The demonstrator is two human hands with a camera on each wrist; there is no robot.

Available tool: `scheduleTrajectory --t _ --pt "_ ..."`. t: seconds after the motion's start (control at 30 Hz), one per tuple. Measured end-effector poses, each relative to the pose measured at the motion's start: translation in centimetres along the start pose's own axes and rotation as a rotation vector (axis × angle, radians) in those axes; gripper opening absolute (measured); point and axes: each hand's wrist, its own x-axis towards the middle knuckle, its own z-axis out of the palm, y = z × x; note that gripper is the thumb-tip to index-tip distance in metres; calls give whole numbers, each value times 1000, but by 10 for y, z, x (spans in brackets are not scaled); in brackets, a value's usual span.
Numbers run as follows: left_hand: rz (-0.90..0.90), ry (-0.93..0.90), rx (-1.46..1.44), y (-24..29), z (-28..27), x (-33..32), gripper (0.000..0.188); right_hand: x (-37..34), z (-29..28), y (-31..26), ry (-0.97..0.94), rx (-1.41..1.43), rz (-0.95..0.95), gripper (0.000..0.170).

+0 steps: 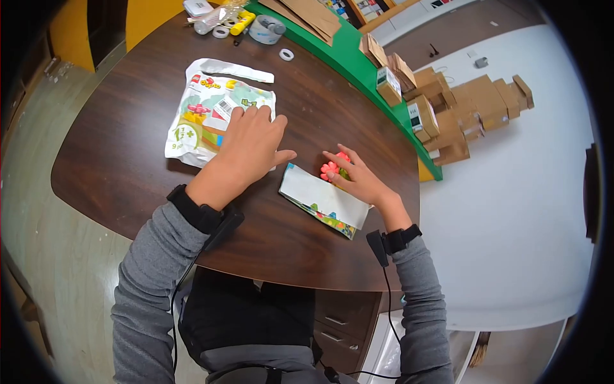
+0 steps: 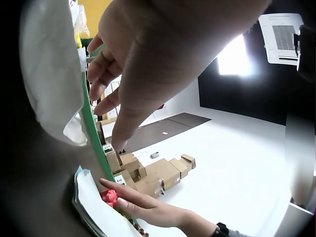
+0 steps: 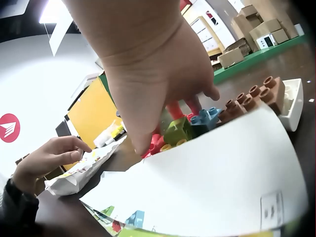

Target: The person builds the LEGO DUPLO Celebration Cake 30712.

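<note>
My left hand (image 1: 252, 144) is over the lower right part of a white LEGO Duplo bag (image 1: 192, 137), its fingers loosely bent and its thumb held out. Nothing is pinched between them. Fingers spread, my right hand (image 1: 364, 182) reaches over a coral-red flower-shaped brick (image 1: 329, 170), the thumb close beside it. Under that wrist lies a folded paper leaflet (image 1: 323, 195) with a coloured underside. Behind the leaflet, the right wrist view shows a green brick (image 3: 178, 131), a blue brick (image 3: 206, 117) and a brown studded brick (image 3: 252, 100); the leaflet partly hides them.
A white piece (image 3: 294, 106) stands beside the brown brick. A torn-off bag strip (image 1: 233, 68) lies above the bag. Tape rolls, including a large roll (image 1: 267, 30), and a yellow tube (image 1: 243, 23) sit at the far edge. Small cartons (image 1: 389, 86) line the green ledge (image 1: 358, 89) behind.
</note>
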Motion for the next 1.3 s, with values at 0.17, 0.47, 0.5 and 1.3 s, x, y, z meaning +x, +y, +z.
scheduleTrajectory --t 0.17,0.47,0.5,1.3 --pt "54 -80 -80 4 10 -5 39 -33 5 -3 35 -108 -48 57" --pt "43 -153 -92 8 10 -3 32 -111 31 -39 139 -353 -173 73" --pt "33 -178 -85 8 10 -3 31 -113 36 -41 141 -352 -169 73" --pt "45 -215 -165 5 16 1 27 -118 70 -43 384 -365 -141 62"
